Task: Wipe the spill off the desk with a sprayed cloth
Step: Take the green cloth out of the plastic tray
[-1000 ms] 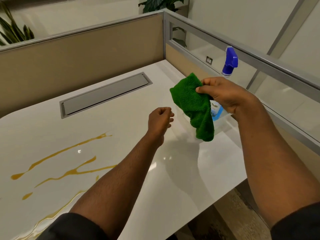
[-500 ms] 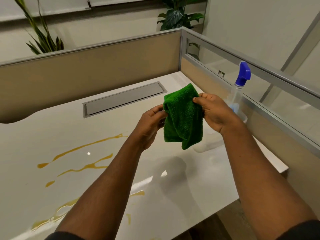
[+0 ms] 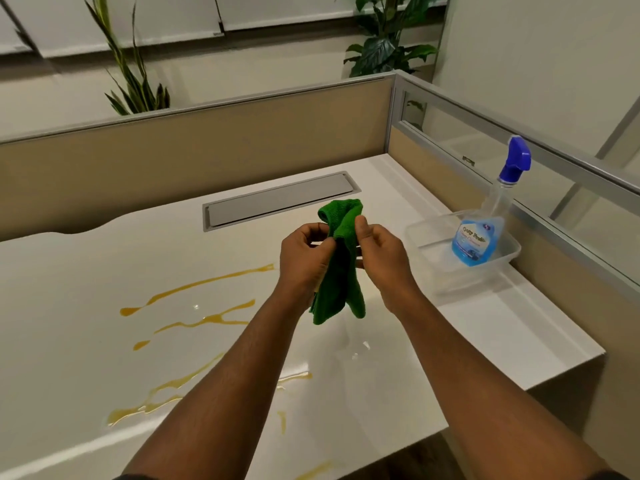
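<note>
Both the left hand [image 3: 304,258] and the right hand [image 3: 382,258] pinch the green cloth [image 3: 341,268], holding it bunched above the white bench [image 3: 478,327]. Left of the cloth, amber spill [image 3: 194,289] streaks the bench; right of it, a spray bottle [image 3: 485,233] stands in a clear tray [image 3: 446,275].

Bare forearms, dark sleeve edges
</note>
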Available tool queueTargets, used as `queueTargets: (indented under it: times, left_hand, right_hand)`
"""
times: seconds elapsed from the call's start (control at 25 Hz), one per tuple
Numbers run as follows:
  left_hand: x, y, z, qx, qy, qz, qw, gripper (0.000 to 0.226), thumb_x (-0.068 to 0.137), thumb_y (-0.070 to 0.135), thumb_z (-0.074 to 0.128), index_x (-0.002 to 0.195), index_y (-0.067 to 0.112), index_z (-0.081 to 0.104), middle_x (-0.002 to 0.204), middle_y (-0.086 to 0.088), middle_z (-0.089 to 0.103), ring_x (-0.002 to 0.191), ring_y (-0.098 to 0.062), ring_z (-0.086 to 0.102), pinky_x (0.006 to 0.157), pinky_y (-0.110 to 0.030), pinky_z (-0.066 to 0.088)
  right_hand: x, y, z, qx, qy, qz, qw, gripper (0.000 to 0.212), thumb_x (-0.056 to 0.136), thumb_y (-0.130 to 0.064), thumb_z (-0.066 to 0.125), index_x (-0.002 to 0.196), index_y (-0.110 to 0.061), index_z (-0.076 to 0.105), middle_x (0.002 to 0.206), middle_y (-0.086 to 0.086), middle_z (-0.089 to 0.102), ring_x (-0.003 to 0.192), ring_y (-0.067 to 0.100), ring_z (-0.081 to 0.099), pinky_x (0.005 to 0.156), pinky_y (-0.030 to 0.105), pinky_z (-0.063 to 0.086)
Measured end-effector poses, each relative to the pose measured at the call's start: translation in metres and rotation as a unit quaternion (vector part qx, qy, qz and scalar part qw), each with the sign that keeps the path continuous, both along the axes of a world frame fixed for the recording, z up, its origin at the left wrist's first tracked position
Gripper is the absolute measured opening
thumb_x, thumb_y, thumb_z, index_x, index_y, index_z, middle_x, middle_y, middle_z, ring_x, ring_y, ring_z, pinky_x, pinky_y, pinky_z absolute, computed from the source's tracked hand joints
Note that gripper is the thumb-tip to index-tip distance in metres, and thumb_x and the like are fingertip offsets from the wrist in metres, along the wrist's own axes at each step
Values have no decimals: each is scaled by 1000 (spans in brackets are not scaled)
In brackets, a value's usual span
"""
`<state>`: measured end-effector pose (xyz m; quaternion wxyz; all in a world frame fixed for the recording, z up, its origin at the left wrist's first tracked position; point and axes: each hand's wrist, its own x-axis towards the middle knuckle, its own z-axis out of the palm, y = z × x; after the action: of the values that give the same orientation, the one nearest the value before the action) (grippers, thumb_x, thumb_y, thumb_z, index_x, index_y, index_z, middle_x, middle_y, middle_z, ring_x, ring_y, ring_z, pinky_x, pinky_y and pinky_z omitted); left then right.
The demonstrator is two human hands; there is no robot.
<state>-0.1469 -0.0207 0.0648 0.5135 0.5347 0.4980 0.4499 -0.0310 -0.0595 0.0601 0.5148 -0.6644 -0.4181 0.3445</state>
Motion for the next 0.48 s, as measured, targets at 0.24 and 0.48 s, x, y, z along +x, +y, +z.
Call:
queueTargets:
  times: [0.24,0.48]
  left_hand:
    - [-38,1,15,-33,-50,-35,998,9,86,3,68,87,12,67,90,-11,70,83,-20,67,74,-33,55]
    - [-85,15,33,20,12,-18,1000,15,88,3,58,79,14,59,86,-11,62,80,-20,60,69,-34,50]
  right_hand:
    - [-11,0,-4,24,-11,42,999,8,90,-24,61,92,-24,69,89,7,71,91,27,68,82,44,59]
    - [11,10,19,-24,-116,23,993,14,82,-12,57,83,-20,68,79,5,68,75,24,63,63,31,49]
